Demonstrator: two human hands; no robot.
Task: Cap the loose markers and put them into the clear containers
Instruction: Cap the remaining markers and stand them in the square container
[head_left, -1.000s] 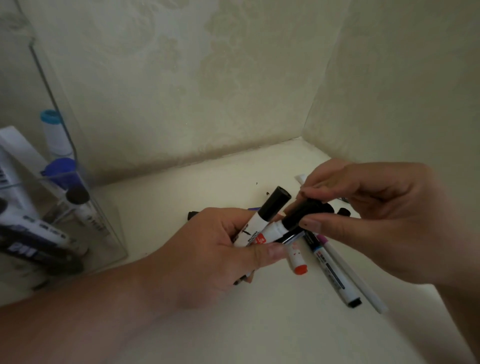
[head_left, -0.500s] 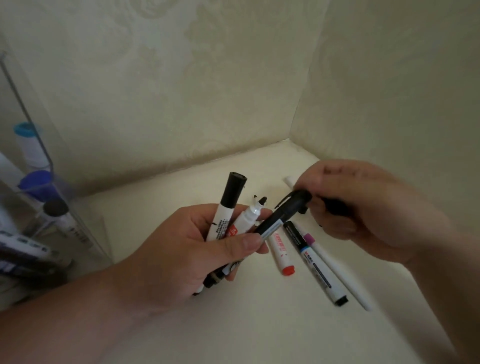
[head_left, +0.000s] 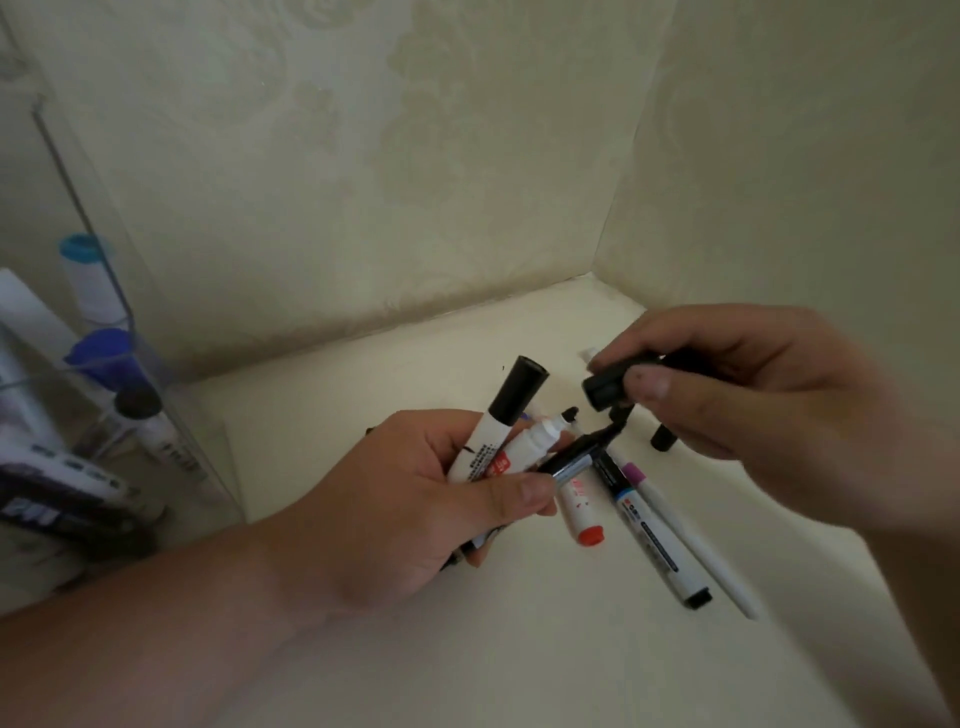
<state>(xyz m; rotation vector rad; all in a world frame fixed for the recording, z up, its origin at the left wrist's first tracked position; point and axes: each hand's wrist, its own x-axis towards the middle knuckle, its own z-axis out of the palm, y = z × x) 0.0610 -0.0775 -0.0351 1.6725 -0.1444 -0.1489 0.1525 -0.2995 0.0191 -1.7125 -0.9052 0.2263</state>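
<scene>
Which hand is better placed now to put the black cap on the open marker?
Right: the right hand pinches the black cap close to the bare tip of the uncapped marker. The left hand is full, gripping the markers.

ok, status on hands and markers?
Left grip holds three markers, middle marker uncapped. Right grip pinches black cap. Loose markers on table beneath; clear container at left, path unobstructed.

A cream table (head_left: 519, 654) fills the lower frame; pale floral-embossed walls (head_left: 363, 182) meet in a corner at upper right.
</scene>
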